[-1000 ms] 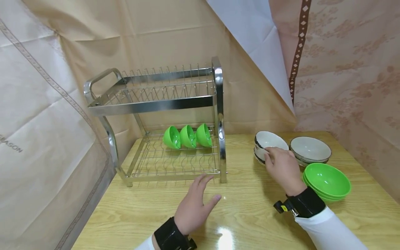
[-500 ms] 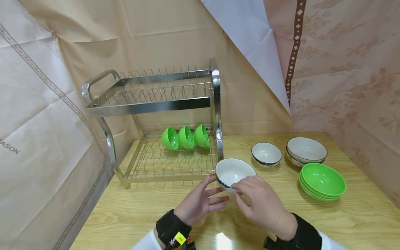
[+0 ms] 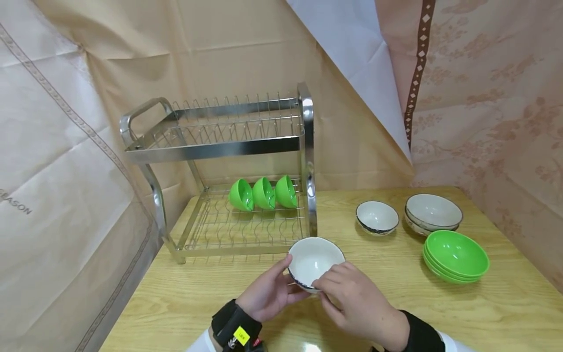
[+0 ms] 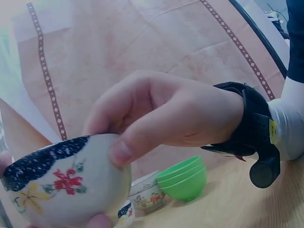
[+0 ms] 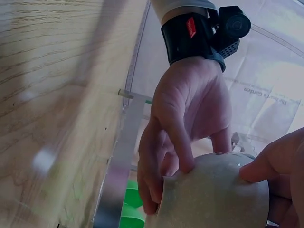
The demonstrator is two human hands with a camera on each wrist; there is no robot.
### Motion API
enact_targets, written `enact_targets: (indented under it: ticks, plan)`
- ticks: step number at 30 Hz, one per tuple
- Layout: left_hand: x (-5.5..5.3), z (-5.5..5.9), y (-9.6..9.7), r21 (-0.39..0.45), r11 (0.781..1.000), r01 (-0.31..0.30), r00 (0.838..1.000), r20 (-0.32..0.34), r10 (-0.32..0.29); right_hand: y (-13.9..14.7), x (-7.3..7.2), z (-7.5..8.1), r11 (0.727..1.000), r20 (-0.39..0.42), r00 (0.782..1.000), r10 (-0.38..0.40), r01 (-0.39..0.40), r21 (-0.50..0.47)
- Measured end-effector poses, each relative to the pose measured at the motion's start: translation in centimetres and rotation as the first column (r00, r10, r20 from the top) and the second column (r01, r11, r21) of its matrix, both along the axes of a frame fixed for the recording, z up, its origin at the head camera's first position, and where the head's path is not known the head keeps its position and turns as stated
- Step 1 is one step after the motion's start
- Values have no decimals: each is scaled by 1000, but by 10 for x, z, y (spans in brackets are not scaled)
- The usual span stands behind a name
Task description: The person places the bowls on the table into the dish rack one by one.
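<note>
Over the front of the table, both hands hold a white bowl with a dark rim. My left hand grips its left side, thumb at the rim and fingers reaching beneath. My right hand pinches the rim on the near right side. In the left wrist view the bowl shows painted red and yellow flowers and a dark speckled band. The right wrist view shows its pale outer wall between the left hand's fingers and the right thumb.
A two-tier steel dish rack stands at left, with three green bowls tilted in its lower tier. To the right are a small white bowl, stacked larger white bowls and stacked green bowls on the wooden table.
The right hand lifted the upper small white bowl off its stack and brought it left to the left hand. The left hand took hold of it, and the bowl came slightly nearer.
</note>
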State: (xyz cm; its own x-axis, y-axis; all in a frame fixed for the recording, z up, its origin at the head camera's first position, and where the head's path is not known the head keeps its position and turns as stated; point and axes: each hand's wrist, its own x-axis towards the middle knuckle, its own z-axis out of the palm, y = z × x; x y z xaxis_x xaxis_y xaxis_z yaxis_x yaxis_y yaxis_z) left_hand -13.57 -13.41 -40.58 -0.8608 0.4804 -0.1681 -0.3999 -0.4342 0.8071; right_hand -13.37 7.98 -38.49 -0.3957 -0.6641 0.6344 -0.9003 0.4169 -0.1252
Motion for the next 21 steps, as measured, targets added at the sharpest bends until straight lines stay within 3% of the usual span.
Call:
enact_targets:
  ticks: [8, 13, 17, 21]
  plan:
    - [4, 2, -15, -48, 995, -88, 996, -28, 87, -7, -4, -7, 999, 10, 999, 44, -44, 9]
    - [4, 5, -29, -109, 973, -204, 978, -66, 198, -10, -13, -13, 1000, 56, 998, -10, 9, 20]
    - [3, 9, -47, -217, 920, -328, 944, -117, 309, -14, -24, -20, 992, 147, 983, -112, 101, 81]
    - [0, 16, -68, -290, 846, -447, 894, -169, 415, -22, -36, -29, 977, 184, 969, -166, 136, 164]
